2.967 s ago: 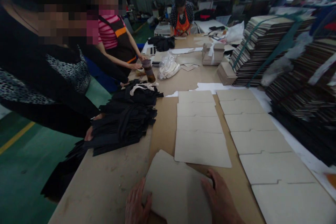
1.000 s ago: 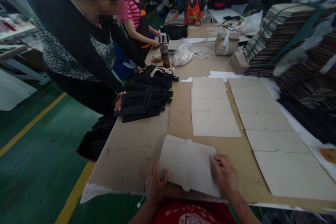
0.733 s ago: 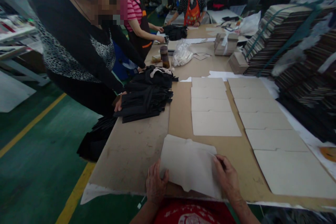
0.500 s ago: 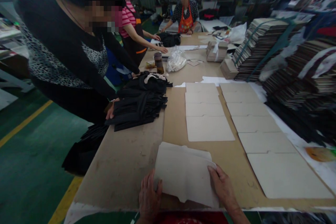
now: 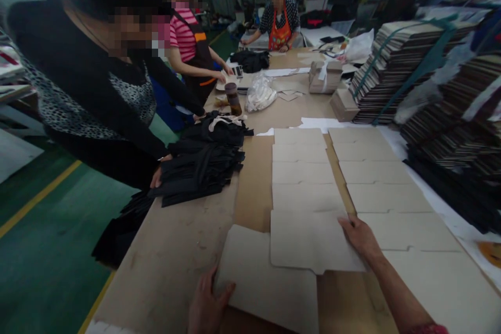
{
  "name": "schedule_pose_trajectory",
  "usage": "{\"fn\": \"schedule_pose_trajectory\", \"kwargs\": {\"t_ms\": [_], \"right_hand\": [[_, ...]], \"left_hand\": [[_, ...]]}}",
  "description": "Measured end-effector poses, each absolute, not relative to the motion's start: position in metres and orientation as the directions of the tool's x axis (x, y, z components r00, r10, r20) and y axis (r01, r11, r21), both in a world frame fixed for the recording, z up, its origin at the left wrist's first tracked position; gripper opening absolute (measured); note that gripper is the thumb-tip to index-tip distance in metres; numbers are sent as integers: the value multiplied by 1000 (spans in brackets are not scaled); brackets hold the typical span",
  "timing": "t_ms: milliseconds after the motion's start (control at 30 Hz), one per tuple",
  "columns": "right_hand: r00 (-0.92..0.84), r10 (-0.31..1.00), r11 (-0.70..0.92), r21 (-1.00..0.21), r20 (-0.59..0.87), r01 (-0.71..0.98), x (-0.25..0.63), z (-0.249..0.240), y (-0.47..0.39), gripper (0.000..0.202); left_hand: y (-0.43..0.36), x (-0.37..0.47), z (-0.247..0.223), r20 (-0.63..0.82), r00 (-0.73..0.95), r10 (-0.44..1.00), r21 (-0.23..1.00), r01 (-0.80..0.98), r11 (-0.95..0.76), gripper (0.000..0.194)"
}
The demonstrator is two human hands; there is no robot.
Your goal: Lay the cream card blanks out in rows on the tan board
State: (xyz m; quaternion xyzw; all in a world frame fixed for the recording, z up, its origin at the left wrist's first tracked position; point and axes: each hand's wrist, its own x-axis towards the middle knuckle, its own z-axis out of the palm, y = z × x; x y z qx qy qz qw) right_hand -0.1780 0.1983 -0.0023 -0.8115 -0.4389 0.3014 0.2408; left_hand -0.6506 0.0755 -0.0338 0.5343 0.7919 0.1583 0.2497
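My right hand (image 5: 362,237) pinches the right edge of a pale grey board (image 5: 309,242), which overlaps the near end of a column of boards (image 5: 299,172). Nearer to me, my left hand (image 5: 209,300) grips the left edge of another pale board (image 5: 270,282), thumb on top and fingers along the side. Whether more boards lie under it I cannot tell. A second column of overlapping boards (image 5: 391,198) runs down the right side of the brown tabletop (image 5: 254,182).
A person's hand (image 5: 156,176) touches black fabric strips (image 5: 203,162) at the left. Further back are a brown bottle (image 5: 233,99), a plastic bag (image 5: 260,94) and two people. Tied board stacks (image 5: 395,68) rise at the right, beside black fabric (image 5: 454,193).
My right hand has moved forward and right with one board, away from the board at my left hand. The board now overlaps the middle column. The view has shifted slightly.
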Motion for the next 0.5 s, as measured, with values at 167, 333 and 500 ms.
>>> {"fn": "schedule_pose_trajectory", "kwargs": {"t_ms": [167,333,500], "right_hand": [[390,882,-463,-645,-266,608,-180,-24,193,30],[409,872,-478,-652,-270,589,-178,-32,190,40],[419,856,-505,-665,-304,550,-171,-37,195,51]], "left_hand": [[99,-635,-9,-545,-385,745,506,558,658,69],[105,-621,1,-659,-307,687,615,305,727,55],[99,-617,3,-657,-260,708,687,180,704,68]]}}
